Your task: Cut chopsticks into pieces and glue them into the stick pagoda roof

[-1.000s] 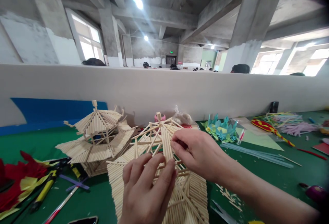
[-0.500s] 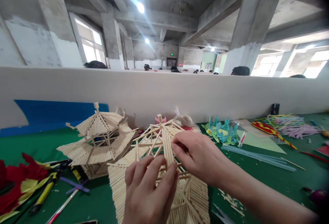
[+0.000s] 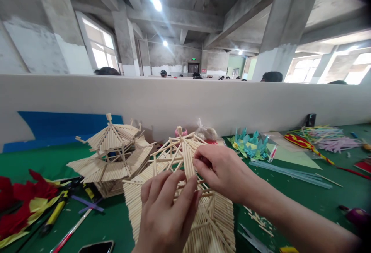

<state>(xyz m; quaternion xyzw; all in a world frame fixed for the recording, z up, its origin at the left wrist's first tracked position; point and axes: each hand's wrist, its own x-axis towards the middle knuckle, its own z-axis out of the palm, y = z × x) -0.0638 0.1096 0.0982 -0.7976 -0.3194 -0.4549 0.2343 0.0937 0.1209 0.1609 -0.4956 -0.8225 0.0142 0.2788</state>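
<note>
A pavilion model of pale wooden sticks (image 3: 131, 202) stands in front of me, its upper roof partly covered with sticks and partly open frame. My left hand (image 3: 171, 206) rests on its near side, fingers bent, the fingertips by the lower ends of the roof sticks. My right hand (image 3: 222, 170) reaches in from the right, thumb and forefinger pinched at the right edge of the roof sticks (image 3: 189, 160). Whatever lies between those fingertips is too small to make out. A second stick pavilion (image 3: 111, 156) stands to the left.
Scissors (image 3: 253, 239) and stick offcuts lie right of the model. A phone (image 3: 97, 247), a glue gun (image 3: 56, 212) and red fabric (image 3: 31, 191) are left. Blue-green paper flowers (image 3: 251, 144) and paper strips (image 3: 292, 173) lie right. A white partition (image 3: 174, 100) stands behind.
The view has shifted slightly, bringing more of the phone and scissors into sight. Both hands stay at nearly the same places on the model.
</note>
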